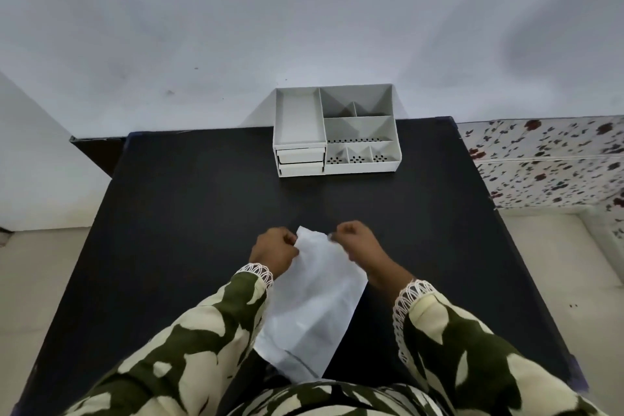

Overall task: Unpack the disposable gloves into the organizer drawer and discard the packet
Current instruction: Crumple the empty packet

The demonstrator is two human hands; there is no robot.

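Note:
A long white paper packet (314,300) is held above the near half of the black table (189,206), its top end pointing away from me. My left hand (275,252) pinches the packet's top left corner. My right hand (359,245) pinches the top right corner. The gloves are not visible. A white desk organizer (334,132) stands at the table's far edge, with two small drawers (300,162) at its lower left, both closed, and several open compartments on top.
A white wall rises behind the table. A surface with a floral cover (547,162) lies to the right of the table. Pale floor shows on both sides. My patterned green and cream sleeves fill the bottom of the view.

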